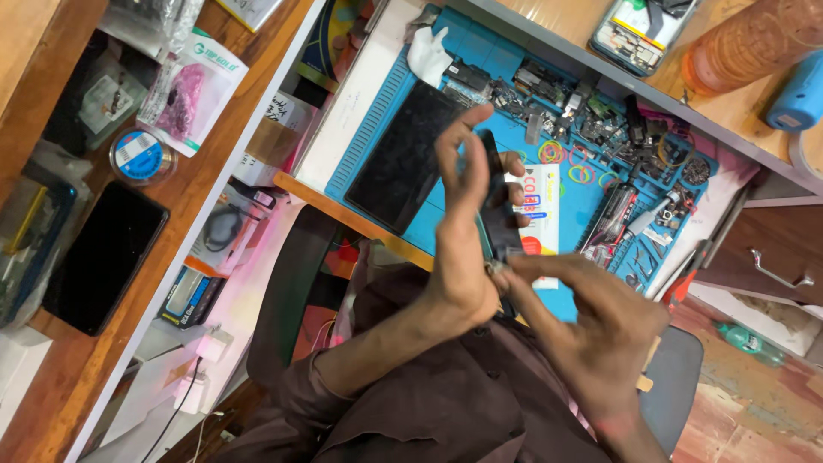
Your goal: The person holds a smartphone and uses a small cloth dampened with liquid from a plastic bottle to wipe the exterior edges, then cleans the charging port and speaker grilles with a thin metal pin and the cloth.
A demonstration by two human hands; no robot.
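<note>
Gripping a dark phone [495,201] edge-on, the left hand [463,231] wraps it from the near side, with the fingertips [514,190] curling round its far edge and the palm turned toward the camera. The phone stands nearly upright in the air, above the blue work mat [570,206] and over the person's lap. The right hand [591,321] meets it at the lower end, thumb and forefinger pinched together on something small at the phone's bottom edge; what they pinch is too small to make out.

Behind the phone, on the mat, lies a white card with coloured print [542,219]. To the phone's left on the same mat rests a flat black panel [403,159]. Beyond the phone, along the mat's far side, small parts and coloured rubber bands [566,159] are scattered, with tweezers and tools [639,227] off to its right. Well left of the phone, on a wooden shelf [197,184], sit a second dark phone [103,257] and a round blue tin [139,156].
</note>
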